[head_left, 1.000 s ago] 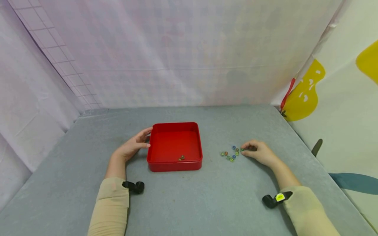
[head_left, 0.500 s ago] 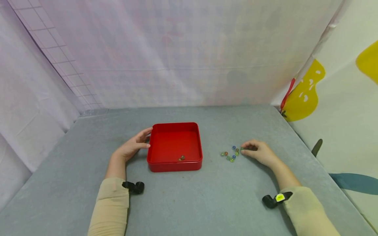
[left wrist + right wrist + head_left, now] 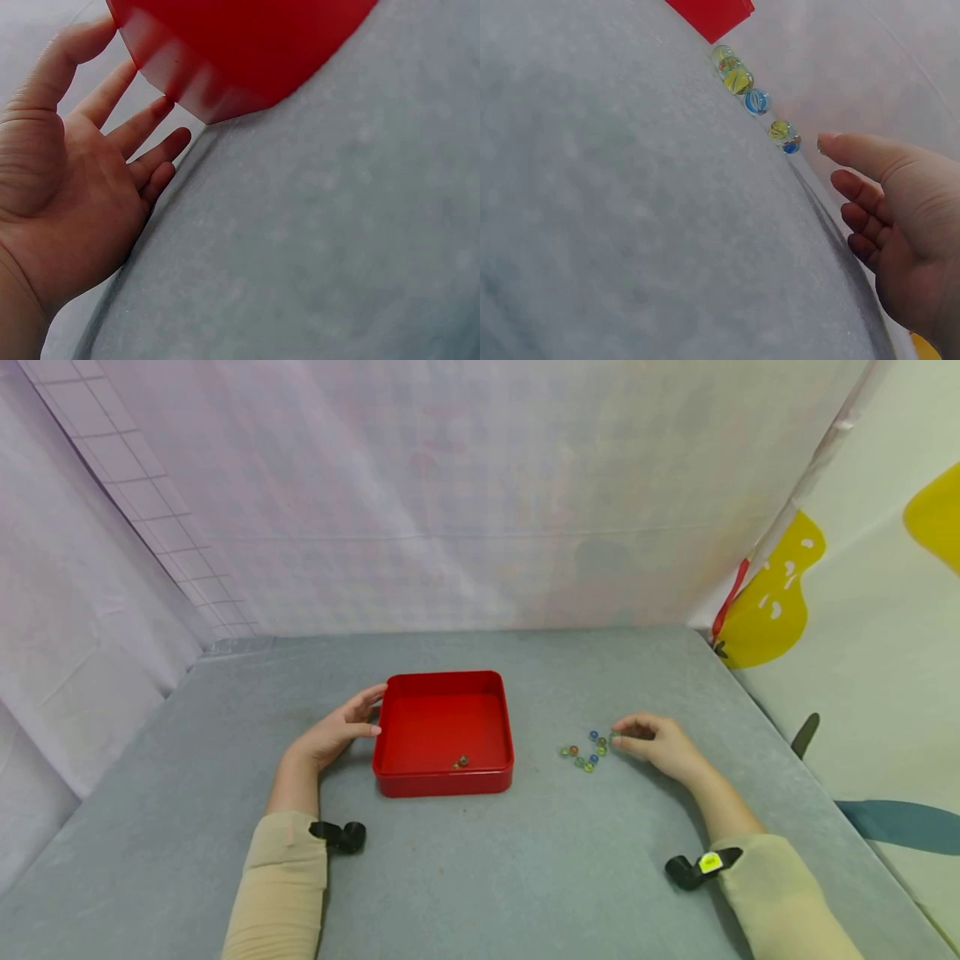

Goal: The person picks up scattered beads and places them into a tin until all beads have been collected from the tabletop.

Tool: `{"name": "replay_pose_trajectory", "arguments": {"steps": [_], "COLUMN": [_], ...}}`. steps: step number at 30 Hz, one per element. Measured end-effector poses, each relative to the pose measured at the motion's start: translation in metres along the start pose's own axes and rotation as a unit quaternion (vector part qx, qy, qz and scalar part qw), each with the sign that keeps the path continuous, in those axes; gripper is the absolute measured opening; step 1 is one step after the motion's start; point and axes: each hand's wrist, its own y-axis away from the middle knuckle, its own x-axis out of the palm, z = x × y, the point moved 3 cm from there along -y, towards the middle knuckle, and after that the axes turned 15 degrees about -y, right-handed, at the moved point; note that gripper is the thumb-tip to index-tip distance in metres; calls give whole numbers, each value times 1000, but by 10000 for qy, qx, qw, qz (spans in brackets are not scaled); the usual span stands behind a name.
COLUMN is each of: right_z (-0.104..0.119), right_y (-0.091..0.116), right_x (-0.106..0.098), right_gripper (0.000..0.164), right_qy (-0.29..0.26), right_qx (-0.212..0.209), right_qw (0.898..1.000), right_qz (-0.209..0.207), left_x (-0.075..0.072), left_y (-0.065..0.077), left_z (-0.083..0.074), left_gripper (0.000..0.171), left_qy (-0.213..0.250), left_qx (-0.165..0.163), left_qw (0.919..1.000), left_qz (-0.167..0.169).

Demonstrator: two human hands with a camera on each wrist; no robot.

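A square red tray (image 3: 442,783) with raised walls lies on the grey table, a few small marbles (image 3: 462,761) near its front wall. My left hand (image 3: 333,735) rests against the tray's left side, thumb and fingertips touching it; in the left wrist view the fingers (image 3: 142,127) are spread and relaxed. To the right of the tray, several glass marbles (image 3: 602,751) in yellow, blue, green and orange lie in a loose cluster. My right hand (image 3: 660,747) pinches a greenish marble (image 3: 615,737) at the cluster's right edge, mostly hidden by the thumb in the right wrist view.
A grey cloth covers the table (image 3: 480,877). Pale curtains (image 3: 465,527) hang behind it, and a printed sheet (image 3: 870,693) with yellow and teal shapes lines the right side. Black wrist cameras (image 3: 341,837) sit at both sleeves.
Almost nothing differs. The right thumb and index finger shift very slightly about the marble, which shows a little less green; the left hand and the tray stay in place.
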Motion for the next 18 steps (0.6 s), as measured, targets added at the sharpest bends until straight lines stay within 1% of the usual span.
{"name": "replay_pose_trajectory", "arguments": {"steps": [8, 12, 18], "right_z": [8, 13, 18], "right_y": [-1, -1, -1], "right_x": [2, 4, 6], "right_gripper": [28, 28, 26], "right_qy": [-108, -69, -53], "right_qx": [-57, -172, -222], "right_qw": [9999, 9998, 9997], "right_qz": [-57, -86, -122], "left_x": [-1, -1, -1], "left_y": [1, 2, 1], "left_z": [-1, -2, -2], "left_gripper": [71, 71, 71], "left_qy": [11, 48, 48], "left_qx": [60, 66, 78], "left_qw": [10000, 10000, 9999], "left_qz": [46, 45, 46]}}
